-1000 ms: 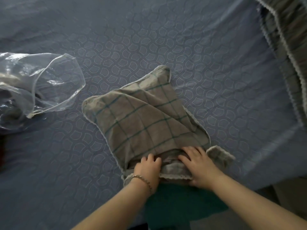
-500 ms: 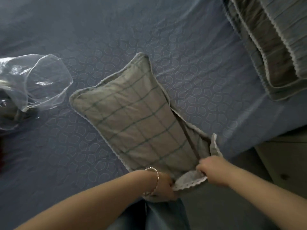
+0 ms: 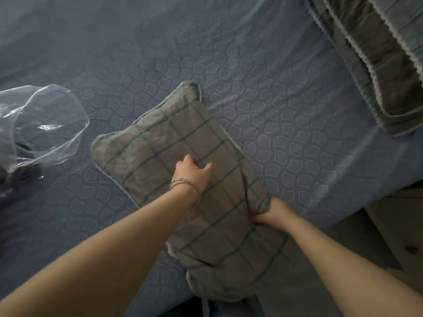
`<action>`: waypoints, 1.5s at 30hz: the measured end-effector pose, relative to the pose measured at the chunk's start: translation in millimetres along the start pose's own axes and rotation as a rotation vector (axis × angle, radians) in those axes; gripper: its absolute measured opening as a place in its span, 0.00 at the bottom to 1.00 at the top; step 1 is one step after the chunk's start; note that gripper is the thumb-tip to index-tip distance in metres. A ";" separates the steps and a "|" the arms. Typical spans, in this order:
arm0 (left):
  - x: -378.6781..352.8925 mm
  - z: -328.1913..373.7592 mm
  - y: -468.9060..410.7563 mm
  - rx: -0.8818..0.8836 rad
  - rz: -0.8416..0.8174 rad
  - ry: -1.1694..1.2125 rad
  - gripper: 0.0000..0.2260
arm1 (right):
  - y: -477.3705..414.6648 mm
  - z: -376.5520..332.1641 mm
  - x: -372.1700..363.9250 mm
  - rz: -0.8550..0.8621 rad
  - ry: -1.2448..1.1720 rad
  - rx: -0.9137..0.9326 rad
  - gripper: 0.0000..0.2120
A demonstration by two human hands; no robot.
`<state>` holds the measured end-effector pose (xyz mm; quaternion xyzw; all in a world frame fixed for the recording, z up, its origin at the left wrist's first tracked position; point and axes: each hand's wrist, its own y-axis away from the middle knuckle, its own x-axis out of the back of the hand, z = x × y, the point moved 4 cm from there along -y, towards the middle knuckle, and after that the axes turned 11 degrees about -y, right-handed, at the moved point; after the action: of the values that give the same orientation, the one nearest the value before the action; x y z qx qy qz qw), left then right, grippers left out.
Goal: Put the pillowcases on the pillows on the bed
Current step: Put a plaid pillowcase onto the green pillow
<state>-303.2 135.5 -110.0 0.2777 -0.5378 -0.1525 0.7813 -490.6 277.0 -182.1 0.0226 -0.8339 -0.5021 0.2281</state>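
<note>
Right hand point(image 3: 267, 215) clamps the bunched edge of the checked pillowcase point(image 3: 158, 147), lower centre, probably to pull it taut. Left hand point(image 3: 194, 173) steadies the top, fingers bent down, pinch unclear.

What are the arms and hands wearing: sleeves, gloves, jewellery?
Both forearms are bare, with no sleeves in view. The left hand is ungloved, with a thin chain bracelet at its wrist. The right hand is ungloved too, its wrist plain.
</note>
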 end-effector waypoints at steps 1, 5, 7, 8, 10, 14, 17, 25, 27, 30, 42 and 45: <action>-1.8 5.7 -5.9 0.053 -0.065 0.031 0.30 | 7.3 -8.7 -2.4 -0.031 0.038 0.066 0.36; -5.8 25.3 -21.9 0.323 -0.253 0.241 0.56 | 67.7 -59.2 6.5 -0.061 0.307 0.379 0.20; 1.4 24.9 -25.0 0.384 -0.250 0.108 0.55 | 92.3 -89.2 19.2 -0.063 0.420 0.541 0.15; 9.3 26.2 -29.4 0.355 -0.214 0.057 0.50 | 98.0 -104.4 29.9 -0.045 0.456 0.589 0.14; 29.9 27.9 -38.1 0.279 -0.136 0.090 0.39 | 101.4 -127.9 53.6 0.002 0.469 0.595 0.18; 97.4 48.3 -42.4 0.195 0.071 0.467 0.30 | 125.4 -175.7 103.6 0.195 0.338 0.657 0.22; 152.1 60.2 -43.4 0.047 0.157 0.755 0.28 | 155.5 -211.5 118.0 0.336 0.425 0.849 0.22; 186.2 -42.0 -52.5 0.066 0.226 0.791 0.19 | 164.0 -244.4 -37.0 0.473 0.746 0.997 0.30; 170.4 -91.4 -53.7 0.175 0.187 0.732 0.19 | 142.6 -230.6 -105.9 0.080 0.812 0.867 0.28; 134.7 -141.1 -48.5 0.237 0.090 0.383 0.16 | 121.3 -200.1 -159.2 -0.358 0.948 0.767 0.17; 21.7 -68.1 -67.0 -0.232 0.183 -0.474 0.12 | -12.0 -193.2 -27.1 0.276 0.575 0.520 0.19; 27.5 -55.6 -66.7 -0.343 0.365 -0.275 0.10 | -29.6 -201.5 -26.0 0.289 0.614 0.501 0.23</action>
<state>-237.3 82.3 -143.9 0.0166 -0.6462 -0.1342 0.7511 -391.8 102.6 -137.5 0.1088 -0.8180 -0.2169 0.5215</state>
